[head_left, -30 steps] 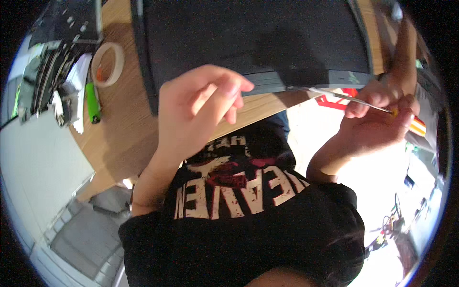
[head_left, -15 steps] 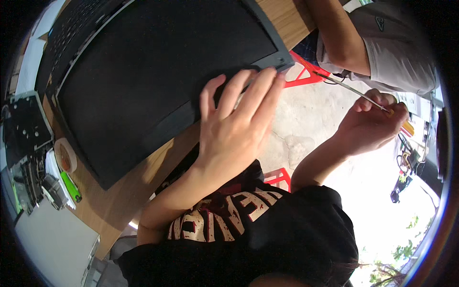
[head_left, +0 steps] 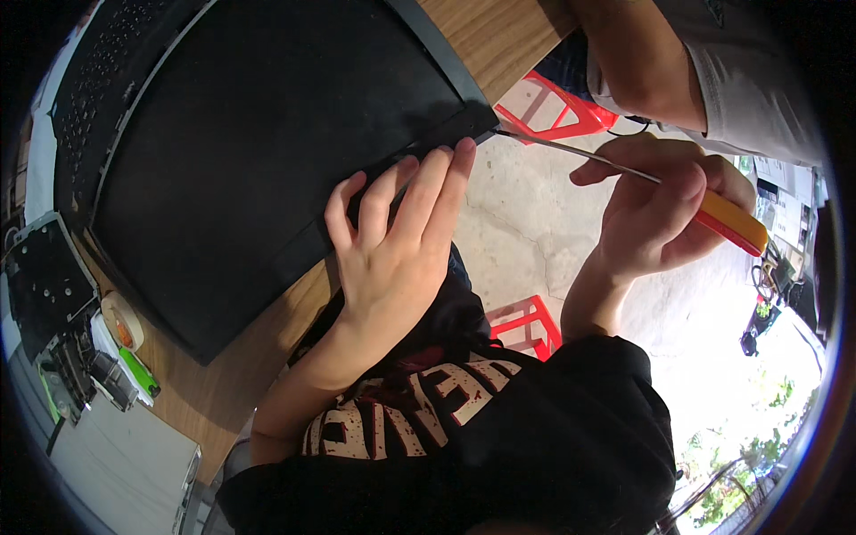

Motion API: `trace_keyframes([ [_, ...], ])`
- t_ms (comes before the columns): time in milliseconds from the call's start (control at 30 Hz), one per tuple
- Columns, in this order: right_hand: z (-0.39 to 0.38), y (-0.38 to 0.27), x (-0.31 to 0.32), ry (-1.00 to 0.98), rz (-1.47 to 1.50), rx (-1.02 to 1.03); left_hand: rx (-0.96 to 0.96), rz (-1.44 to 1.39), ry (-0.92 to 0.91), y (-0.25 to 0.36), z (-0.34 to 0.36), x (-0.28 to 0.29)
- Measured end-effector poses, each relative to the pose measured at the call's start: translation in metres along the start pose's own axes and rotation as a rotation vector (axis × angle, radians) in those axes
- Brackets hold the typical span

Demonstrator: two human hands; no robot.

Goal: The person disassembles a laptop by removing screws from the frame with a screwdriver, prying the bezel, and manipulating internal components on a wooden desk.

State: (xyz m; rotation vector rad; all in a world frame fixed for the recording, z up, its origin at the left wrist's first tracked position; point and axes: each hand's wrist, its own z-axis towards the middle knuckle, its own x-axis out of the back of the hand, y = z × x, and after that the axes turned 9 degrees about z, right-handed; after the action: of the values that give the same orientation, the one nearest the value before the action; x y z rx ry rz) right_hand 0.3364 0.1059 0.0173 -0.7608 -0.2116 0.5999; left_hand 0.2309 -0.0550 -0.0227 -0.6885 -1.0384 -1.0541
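Observation:
A black laptop (head_left: pixel 267 152) lies opened out on the wooden table, its dark screen nearest me and its keyboard (head_left: pixel 102 94) at the far left. My left hand (head_left: pixel 397 236) rests on the near bezel by the right corner, fingers spread and flat. In my right hand (head_left: pixel 655 201) is a screwdriver (head_left: pixel 731 221) with a yellow and red handle and a long thin shaft. Its tip reaches the screen's right corner and seems to touch the edge there; the exact contact is too small to make out.
Another person's arm (head_left: pixel 637 67) leans in at the upper right. Red stools (head_left: pixel 526 328) stand on the floor below. On the table's left are a tape roll (head_left: pixel 122 321), a green-handled tool (head_left: pixel 139 373), dark device parts (head_left: pixel 49 285) and a grey panel (head_left: pixel 120 464).
The screwdriver has turned in my right hand and its tip has come left to the screen's corner. My left hand sits a little lower on the bezel, fingers still spread.

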Motion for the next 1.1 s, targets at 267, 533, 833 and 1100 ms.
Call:
trace_keyframes([
  [267, 0.017, 0.002, -0.006, -0.274, -0.167, 0.049, 0.029, 0.017, 0.05, 0.001, -0.001, -0.006],
  [533, 0.012, 0.011, -0.015, -0.157, -0.153, 0.095, 0.04, -0.014, 0.061, 0.001, -0.002, -0.009],
  [833, 0.019, 0.006, -0.007, -0.267, -0.193, 0.059, 0.047, -0.033, 0.067, 0.0, -0.004, -0.011],
  [1100, 0.019, 0.01, -0.01, -0.251, -0.163, 0.057, 0.003, -0.034, -0.009, -0.002, -0.004, -0.007],
])
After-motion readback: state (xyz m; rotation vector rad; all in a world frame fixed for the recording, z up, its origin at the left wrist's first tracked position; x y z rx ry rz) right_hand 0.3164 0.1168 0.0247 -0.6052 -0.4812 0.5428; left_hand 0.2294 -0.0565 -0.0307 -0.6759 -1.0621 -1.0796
